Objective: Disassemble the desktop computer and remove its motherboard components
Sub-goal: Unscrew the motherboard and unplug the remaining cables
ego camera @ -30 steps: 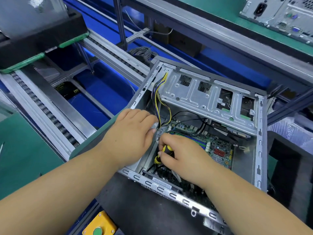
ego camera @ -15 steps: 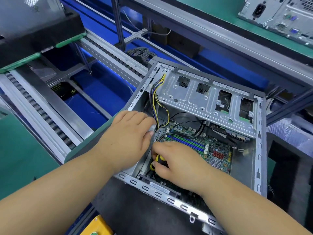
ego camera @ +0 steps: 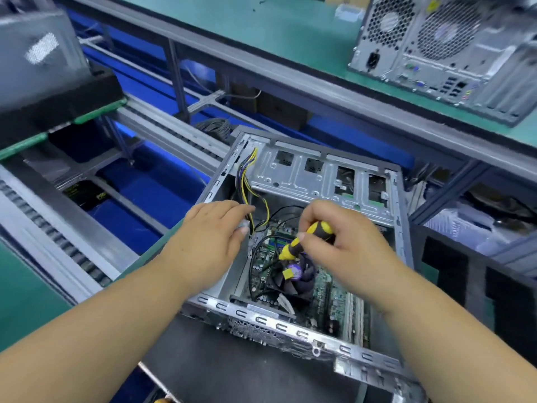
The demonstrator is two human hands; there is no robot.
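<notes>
Green tabletop (ego camera: 26, 301) carries the open computer case (ego camera: 402, 228) at its right edge; right hand (ego camera: 345, 242) fingers grip a screwdriver (ego camera: 305, 239) above the fan (ego camera: 293, 276), left hand (ego camera: 215, 237) relaxed beside cables (ego camera: 247, 181). A slip could gouge the motherboard (ego camera: 328, 289).

The case (ego camera: 290, 321) is bare, dull grey sheet metal, its drive cage (ego camera: 305, 175) brighter and stamped. The screwdriver (ego camera: 305, 239) handle looks like smooth yellow-and-black plastic, and the fan (ego camera: 293, 279) at its 6 o'clock is matt black plastic. The mat (ego camera: 232, 370) is matt dark.
</notes>
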